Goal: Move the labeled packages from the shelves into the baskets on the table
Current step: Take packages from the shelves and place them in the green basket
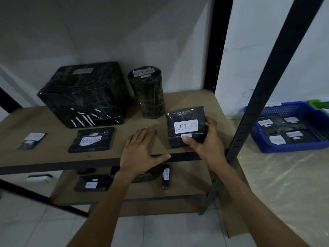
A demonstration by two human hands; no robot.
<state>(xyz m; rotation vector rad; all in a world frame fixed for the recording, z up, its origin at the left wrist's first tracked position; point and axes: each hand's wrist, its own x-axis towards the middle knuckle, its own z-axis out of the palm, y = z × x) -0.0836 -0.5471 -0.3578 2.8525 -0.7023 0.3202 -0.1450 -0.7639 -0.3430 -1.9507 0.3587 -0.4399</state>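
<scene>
Brown fibreboard forms the upper shelf point(53, 152), which is carried by black steel uprights: a rear upright point(218, 50) and a front upright point(267, 90). The front upright is seen crossing the view between the shelf and the blue basket point(293, 147), and the basket's near-left corner is partly hidden by it. The blue basket is set on the tabletop point(284, 184), which is covered by a pale sheet; several black labelled packets are seen lying inside it. A green basket point(318, 104) is cut off at the right edge.

At the back of the shelf a large wrapped box point(83, 95) and an upright cylinder package point(147, 93) are placed just beside each other. Nearer the front, a flat package point(92, 139) and a small package point(32, 140) are laid flat, well apart. On the lower shelf point(187, 186) further black packets are partly hidden by the left forearm.

The square package point(185, 125) is wrapped in glossy black film and bears a white label lettered RETURN. It is held at the right end of the upper shelf, tilted up towards the camera. It is gripped by the right hand point(204, 139), thumb on the face below the label and fingers curled round the right edge. The left hand point(140, 150) is laid flat on the shelf beside it, fingers straight, thumb along the front rail.
</scene>
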